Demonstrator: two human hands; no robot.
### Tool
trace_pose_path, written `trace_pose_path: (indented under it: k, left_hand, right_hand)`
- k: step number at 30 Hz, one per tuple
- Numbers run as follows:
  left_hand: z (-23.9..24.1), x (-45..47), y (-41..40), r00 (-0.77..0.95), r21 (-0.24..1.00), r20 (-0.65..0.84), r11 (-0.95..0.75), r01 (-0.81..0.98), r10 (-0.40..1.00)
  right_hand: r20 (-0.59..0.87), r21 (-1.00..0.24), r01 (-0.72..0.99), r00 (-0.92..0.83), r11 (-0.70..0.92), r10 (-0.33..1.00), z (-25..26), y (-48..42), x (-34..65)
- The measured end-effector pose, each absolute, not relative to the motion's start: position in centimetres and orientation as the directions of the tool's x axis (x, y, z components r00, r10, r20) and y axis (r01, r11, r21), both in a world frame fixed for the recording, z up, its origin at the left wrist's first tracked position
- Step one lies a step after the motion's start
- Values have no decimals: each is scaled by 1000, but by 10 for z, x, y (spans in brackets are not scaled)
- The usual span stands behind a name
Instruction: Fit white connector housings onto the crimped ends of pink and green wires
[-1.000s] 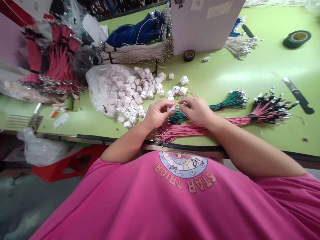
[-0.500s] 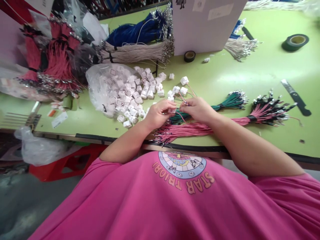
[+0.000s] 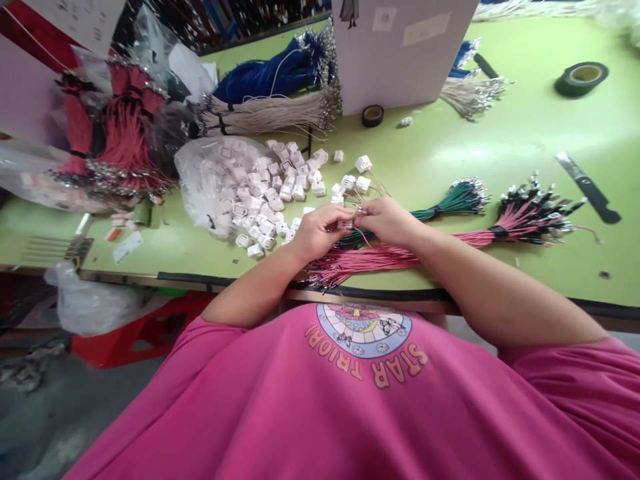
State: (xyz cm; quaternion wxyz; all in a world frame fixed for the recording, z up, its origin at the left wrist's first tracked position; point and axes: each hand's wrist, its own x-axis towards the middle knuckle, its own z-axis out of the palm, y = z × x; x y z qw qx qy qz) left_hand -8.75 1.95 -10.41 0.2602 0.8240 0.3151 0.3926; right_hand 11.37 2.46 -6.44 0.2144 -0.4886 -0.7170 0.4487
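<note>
My left hand [image 3: 323, 230] pinches a small white connector housing [image 3: 345, 225] between thumb and fingers. Right beside it, my right hand [image 3: 385, 219] is closed on a thin wire, its metal end [image 3: 359, 209] at the fingertips close to the housing. Whether the wire end sits inside the housing I cannot tell. Below both hands lies a bundle of pink wires [image 3: 375, 261], and a bundle of green wires [image 3: 425, 214] passes partly hidden under my right hand. Just beyond the hands are several white housings [image 3: 363, 183], some with wires attached.
A plastic bag [image 3: 193, 183] spills a heap of white housings [image 3: 270, 193] to the left. Blue wires [image 3: 270, 70] and white wires [image 3: 270, 110] lie behind, beside a tall box [image 3: 395, 60]. A black tape roll [image 3: 373, 115], a green tape roll [image 3: 581, 79] and a knife [image 3: 589, 188] rest on the table.
My right hand has moved left, bringing the wire end up to the housing in my left hand. The camera view has shifted slightly.
</note>
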Motion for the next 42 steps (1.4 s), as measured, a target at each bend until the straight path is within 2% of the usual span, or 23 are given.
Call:
trace_pose_path:
  k: [4, 7, 9, 11, 13, 15, 16, 18, 20, 27, 30, 33, 35, 38, 42]
  left_hand:
    - [-86, -91, 27, 510, 697, 356, -586, 414, 783]
    - [-67, -93, 52, 459, 707, 269, -497, 502, 847]
    - [-60, -91, 78, 423, 724, 248, -457, 518, 872]
    - [-63, -85, 106, 401, 723, 232, -433, 538, 886]
    - [-74, -74, 133, 400, 715, 223, -428, 553, 889]
    - [-89, -61, 155, 406, 708, 214, -427, 563, 888]
    - [-95, -54, 164, 402, 705, 209, -423, 569, 891]
    - [-106, -45, 178, 396, 700, 197, -411, 583, 897]
    - [-109, -45, 185, 394, 697, 198, -411, 587, 898]
    - [-83, -119, 142, 387, 680, 229, -432, 593, 893]
    - [-73, -146, 101, 460, 624, 83, -406, 668, 884]
    - [-68, -151, 68, 447, 453, -112, -355, 818, 888]
    - [-65, -148, 55, 407, 402, -152, -320, 858, 901]
    - [-57, -144, 46, 314, 510, -75, -234, 828, 947]
    - [-47, -134, 38, 251, 784, -26, -136, 606, 968]
  right_hand:
    - [-71, -823, 545, -379, 161, 922, -65, 27, 118]
    - [81, -840, 505, -248, 200, 965, -67, 30, 128]
    - [206, -807, 533, -146, 252, 968, -67, 29, 133]
    - [271, -749, 577, -183, 326, 945, -67, 24, 134]
    - [217, -666, 600, -414, 444, 884, -66, 17, 130]
    - [61, -571, 594, -657, 566, 751, -66, 9, 122]
    - [-23, -527, 596, -722, 605, 691, -67, 5, 119]
    - [-131, -458, 618, -758, 639, 639, -68, 1, 113]
    - [-160, -426, 636, -753, 643, 638, -69, 1, 111]
    - [-181, -493, 626, -753, 604, 633, -65, 7, 113]
    - [-193, -506, 619, -760, 601, 620, -62, 8, 111]
    - [-170, -566, 585, -773, 582, 611, -64, 9, 109]
    - [-168, -627, 578, -755, 523, 634, -67, 10, 109]
    - [-169, -721, 564, -707, 403, 687, -69, 13, 111]
    - [-148, -847, 465, -672, 258, 725, -68, 18, 116]
